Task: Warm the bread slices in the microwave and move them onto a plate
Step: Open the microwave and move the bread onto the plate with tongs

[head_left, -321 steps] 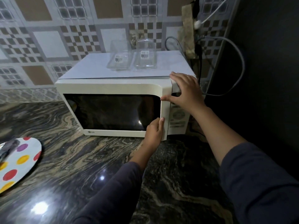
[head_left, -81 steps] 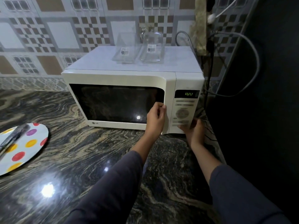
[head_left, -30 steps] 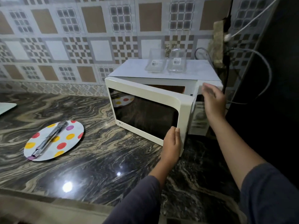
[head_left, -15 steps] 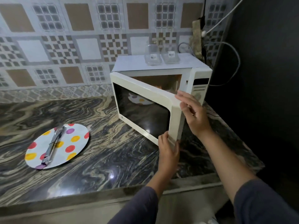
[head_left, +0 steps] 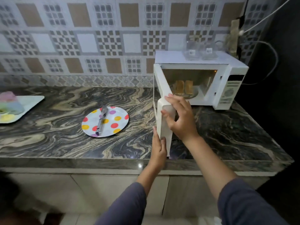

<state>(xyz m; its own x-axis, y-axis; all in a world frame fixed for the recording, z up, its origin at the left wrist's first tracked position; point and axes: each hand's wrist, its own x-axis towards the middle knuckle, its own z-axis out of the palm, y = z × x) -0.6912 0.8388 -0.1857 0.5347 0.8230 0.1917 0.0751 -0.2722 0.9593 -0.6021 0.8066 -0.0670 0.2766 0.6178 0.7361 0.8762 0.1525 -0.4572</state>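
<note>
Microwave (head_left: 227, 78) seen at right end of marbled counter (head_left: 56, 143), against tiled wall. Microwave door (head_left: 164, 101) stands wide open, viewed nearly edge-on, its free edge toward the camera.

Door's free edge is held by both hands. Right hand (head_left: 180, 117) is placed high on it, fingers (head_left: 168, 97) curled over the edge. Left hand (head_left: 158, 148) is set lower, near the bottom corner; door edge is pinched between thumb and fingers, the fingers laid along the outer face.

Bread slices (head_left: 184, 86), two, golden, are seen inside the lit cavity on the turntable, side by side and apparently upright. They lie beyond and above the right hand's fingertips, well apart from both hands and touched by neither.

Spotted plate (head_left: 116, 122) is set on the counter left of the door, tongs (head_left: 101, 120) laid across it. A pale tray (head_left: 32, 101) is noted at far left, its pastel contents blurred. Two clear containers (head_left: 200, 52) are stood on the microwave's top.
</note>
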